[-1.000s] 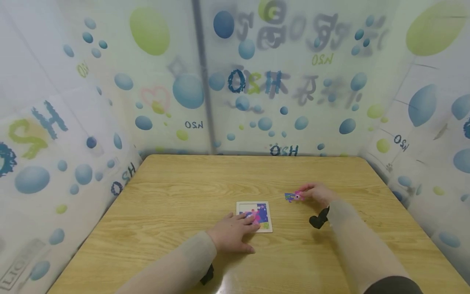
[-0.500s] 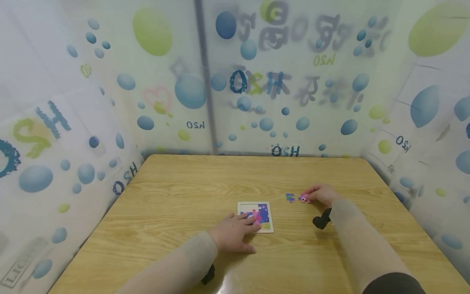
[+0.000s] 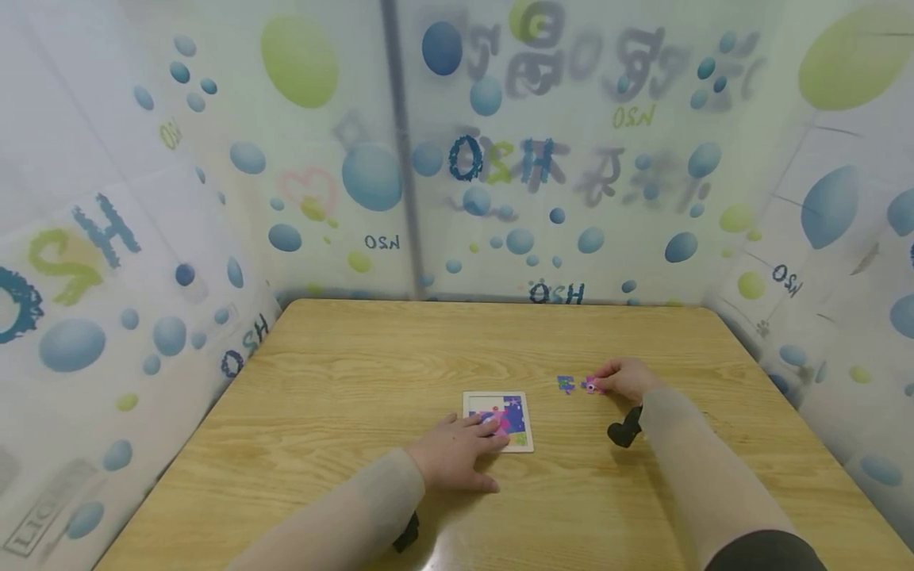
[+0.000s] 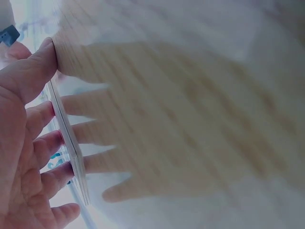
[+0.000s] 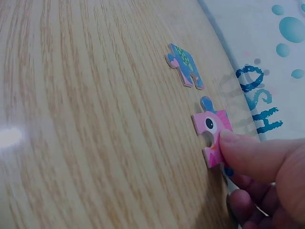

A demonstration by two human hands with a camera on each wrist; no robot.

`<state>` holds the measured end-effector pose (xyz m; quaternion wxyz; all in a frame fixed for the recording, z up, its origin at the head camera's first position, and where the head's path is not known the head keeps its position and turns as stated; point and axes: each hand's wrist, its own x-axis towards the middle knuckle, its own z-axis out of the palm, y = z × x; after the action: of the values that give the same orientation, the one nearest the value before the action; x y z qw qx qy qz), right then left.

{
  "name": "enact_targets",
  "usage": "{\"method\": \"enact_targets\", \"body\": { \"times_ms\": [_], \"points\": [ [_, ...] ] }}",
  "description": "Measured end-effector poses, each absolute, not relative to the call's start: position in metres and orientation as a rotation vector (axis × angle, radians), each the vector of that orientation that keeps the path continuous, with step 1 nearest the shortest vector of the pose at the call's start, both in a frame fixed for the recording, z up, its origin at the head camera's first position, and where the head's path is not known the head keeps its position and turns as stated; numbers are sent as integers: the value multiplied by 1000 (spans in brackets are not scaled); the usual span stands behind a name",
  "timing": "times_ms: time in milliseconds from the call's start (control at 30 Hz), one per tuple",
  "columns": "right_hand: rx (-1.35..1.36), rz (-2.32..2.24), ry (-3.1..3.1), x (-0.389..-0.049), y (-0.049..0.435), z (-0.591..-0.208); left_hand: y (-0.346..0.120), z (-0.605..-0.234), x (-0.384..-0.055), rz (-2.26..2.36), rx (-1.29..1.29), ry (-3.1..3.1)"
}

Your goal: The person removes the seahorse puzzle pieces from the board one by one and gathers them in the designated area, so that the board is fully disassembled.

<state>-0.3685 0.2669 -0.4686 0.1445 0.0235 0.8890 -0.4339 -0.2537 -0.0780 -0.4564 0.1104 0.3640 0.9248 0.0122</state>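
Note:
My right hand [image 3: 628,381] pinches a pink jigsaw puzzle piece [image 5: 209,121] printed with a round eye, thumb on its face. The right wrist view shows its near edge raised, with other fingers curled beneath the thumb. A second jigsaw piece [image 5: 188,67], blue with green and a little pink, lies flat on the table just beyond it, a small gap between them. My left hand [image 3: 457,454] rests with spread fingers over a white-framed puzzle board [image 3: 529,436]. Pink and blue pieces fill part of this board; its upper left area shows white. Fingers hide its lower left.
Both hands are over a wood-grain table [image 3: 343,357]. Pale curtains [image 3: 500,262] with blue and green dots enclose its back and sides. Black wrist-camera mounts [image 3: 624,428] hang under both wrists, close to the tabletop.
The pink puzzle piece has moved right in my right hand, away from the blue one it lay against a second ago. My left hand stays on the board.

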Motion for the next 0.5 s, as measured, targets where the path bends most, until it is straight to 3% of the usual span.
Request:
{"method": "enact_targets", "body": {
  "times_ms": [500],
  "points": [
    [50,-1303,2554,-363,262,-462,-78,-454,-254,50,1048,2707]
  ]
}}
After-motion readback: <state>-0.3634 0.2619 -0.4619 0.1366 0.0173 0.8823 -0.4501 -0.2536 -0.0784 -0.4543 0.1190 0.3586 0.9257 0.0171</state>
